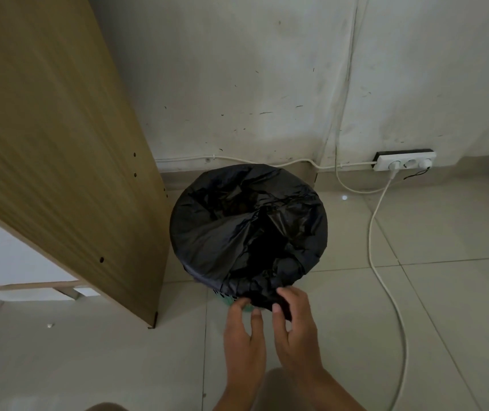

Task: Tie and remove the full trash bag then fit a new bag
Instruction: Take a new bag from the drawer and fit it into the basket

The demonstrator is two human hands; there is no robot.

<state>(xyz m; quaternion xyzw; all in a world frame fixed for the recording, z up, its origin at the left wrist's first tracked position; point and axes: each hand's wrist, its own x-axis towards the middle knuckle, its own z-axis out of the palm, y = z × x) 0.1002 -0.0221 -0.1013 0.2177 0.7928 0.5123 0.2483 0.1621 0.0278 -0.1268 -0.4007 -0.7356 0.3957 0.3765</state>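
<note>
A black trash bag (pixel 237 221) is stretched over the rim of a round bin on the floor, and a sliver of the bin's green wall (pixel 228 298) shows below the bag's near edge. Both of my hands are at that near edge. My right hand (pixel 293 324) pinches a loose fold of the black plastic between thumb and fingers. My left hand (pixel 244 327) hovers beside it with fingers spread, its fingertips just touching the bag's hem. The bag's inside is dark and its contents cannot be made out.
A tall wooden panel (pixel 59 149) leans close on the bin's left. Behind the bin is a scuffed white wall. A white power strip (pixel 405 164) lies at the wall's base, and its white cable (pixel 385 262) runs across the tiled floor to the bin's right.
</note>
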